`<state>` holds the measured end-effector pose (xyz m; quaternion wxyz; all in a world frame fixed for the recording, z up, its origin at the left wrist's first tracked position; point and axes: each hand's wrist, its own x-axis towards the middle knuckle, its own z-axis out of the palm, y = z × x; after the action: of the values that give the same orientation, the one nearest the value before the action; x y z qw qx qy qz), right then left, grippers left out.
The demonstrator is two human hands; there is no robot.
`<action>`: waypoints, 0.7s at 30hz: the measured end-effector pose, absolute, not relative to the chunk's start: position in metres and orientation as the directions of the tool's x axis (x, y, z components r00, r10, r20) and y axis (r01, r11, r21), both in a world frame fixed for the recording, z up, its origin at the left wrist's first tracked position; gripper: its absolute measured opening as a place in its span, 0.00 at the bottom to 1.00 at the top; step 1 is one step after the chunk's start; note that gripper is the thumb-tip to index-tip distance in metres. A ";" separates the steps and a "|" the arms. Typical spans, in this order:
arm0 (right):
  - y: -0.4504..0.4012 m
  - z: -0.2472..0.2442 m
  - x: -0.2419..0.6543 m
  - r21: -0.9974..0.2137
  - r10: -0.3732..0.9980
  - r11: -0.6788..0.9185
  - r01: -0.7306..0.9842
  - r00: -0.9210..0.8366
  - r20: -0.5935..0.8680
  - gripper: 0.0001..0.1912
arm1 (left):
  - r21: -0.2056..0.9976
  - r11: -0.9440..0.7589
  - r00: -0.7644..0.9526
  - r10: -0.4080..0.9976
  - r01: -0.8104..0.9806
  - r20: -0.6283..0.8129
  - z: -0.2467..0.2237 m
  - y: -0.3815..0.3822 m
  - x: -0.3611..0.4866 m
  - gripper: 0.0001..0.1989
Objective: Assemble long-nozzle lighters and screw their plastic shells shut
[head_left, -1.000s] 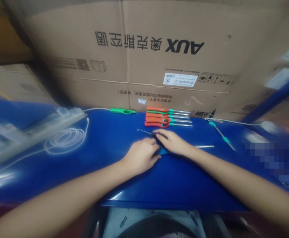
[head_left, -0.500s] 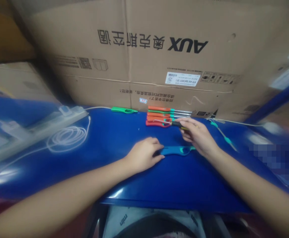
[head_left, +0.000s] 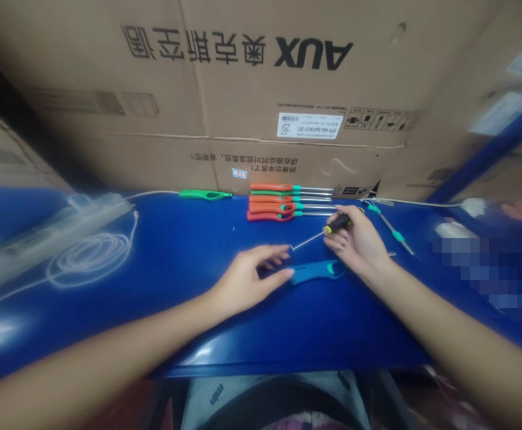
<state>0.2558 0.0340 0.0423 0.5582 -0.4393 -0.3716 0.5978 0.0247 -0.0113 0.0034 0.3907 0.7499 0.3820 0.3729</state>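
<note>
My right hand (head_left: 355,239) is wrapped round the black and yellow handle of a screwdriver (head_left: 339,224), whose thin shaft points down and left. The shaft's tip is close to the fingertips of my left hand (head_left: 256,272). That hand has its thumb and fingers apart, the thumb tip at the left end of a blue lighter handle (head_left: 317,272) on the blue table. Under my right hand the handle's right end is partly hidden. Behind lie several orange, red and green lighters (head_left: 272,208) with metal tubes, side by side.
A green lighter handle (head_left: 202,194) lies at the back. On the left are a blurred power strip (head_left: 95,218) and a coiled white cable (head_left: 88,260). A large cardboard box (head_left: 225,119) stands behind; a turquoise and metal piece (head_left: 389,228) lies right.
The screwdriver's shaft has swung from level, over the lighters, to slanting down toward my left hand. My left fingers have spread and lifted off the blue handle. The view has shifted right.
</note>
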 end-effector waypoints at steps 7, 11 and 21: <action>0.025 0.044 0.248 -0.914 0.989 -0.140 -0.382 -0.002 -0.151 0.14 | 0.937 -0.314 0.368 0.898 0.151 0.241 0.012 -0.018 0.026 0.19; 0.021 0.048 0.246 -0.904 0.989 -0.132 -0.406 0.002 -0.145 0.14 | 0.844 -0.479 0.372 0.849 0.240 0.376 0.015 -0.020 0.023 0.11; 0.018 0.050 0.245 -0.935 0.995 -0.076 -0.347 0.035 -0.094 0.14 | 0.700 -0.608 0.507 0.766 0.374 0.395 0.013 -0.018 0.020 0.09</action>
<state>0.2450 0.0177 0.0495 0.5707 -0.4382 -0.3694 0.5881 0.0203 -0.0183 0.0127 0.2755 0.8232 0.3465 0.3556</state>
